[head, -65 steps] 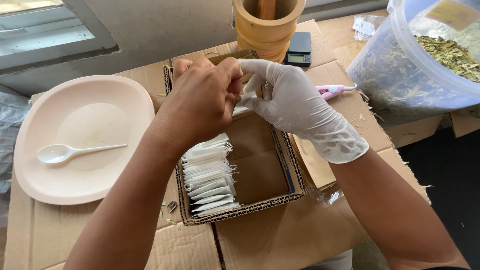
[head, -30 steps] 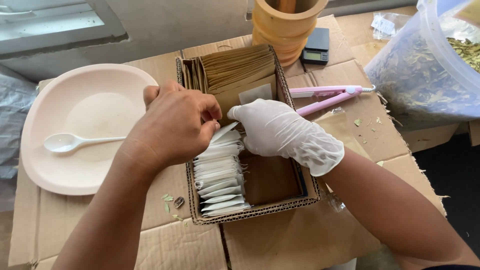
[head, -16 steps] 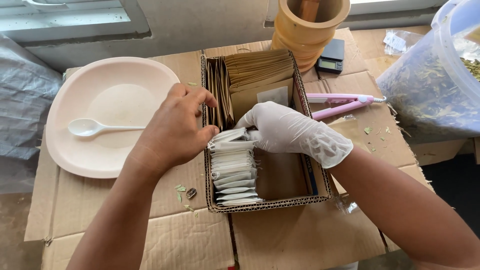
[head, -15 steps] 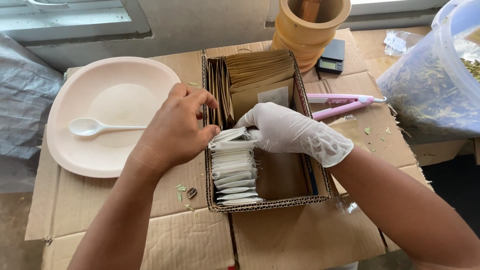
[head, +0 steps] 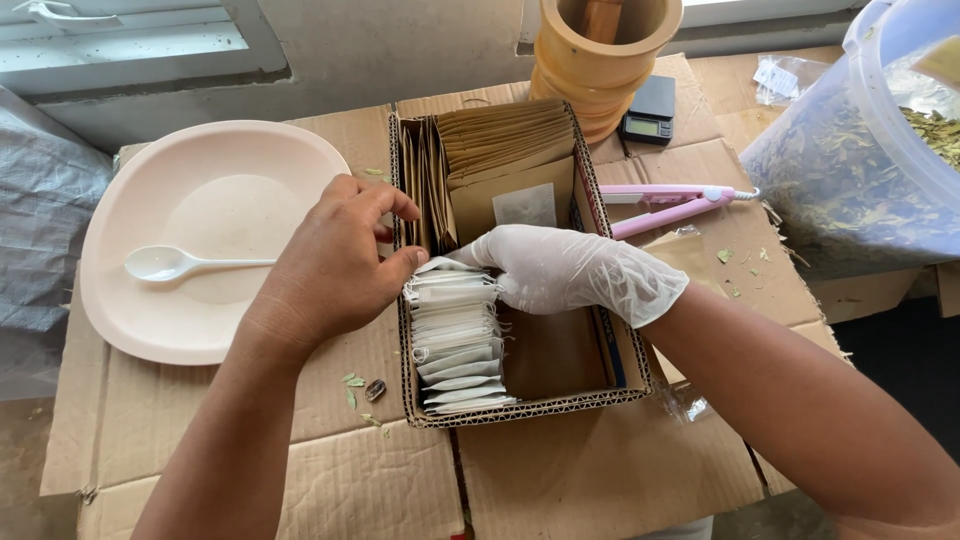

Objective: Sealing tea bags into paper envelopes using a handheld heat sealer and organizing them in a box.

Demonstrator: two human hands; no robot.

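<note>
My view down on a desk [head: 580, 480] covered in flattened cardboard, pale pink plate [head: 120, 330] at left, open cardboard box [head: 520, 410] in the middle, pink sealing tool [head: 665, 200], small black scale [head: 650, 110], wooden mortar [head: 600, 60], clear leaf-filled tub [head: 850, 170], scattered leaf bits [head: 355, 385]

White sachets [head: 450, 335] (stacked), brown boxed pouches [head: 505, 140]
</note>
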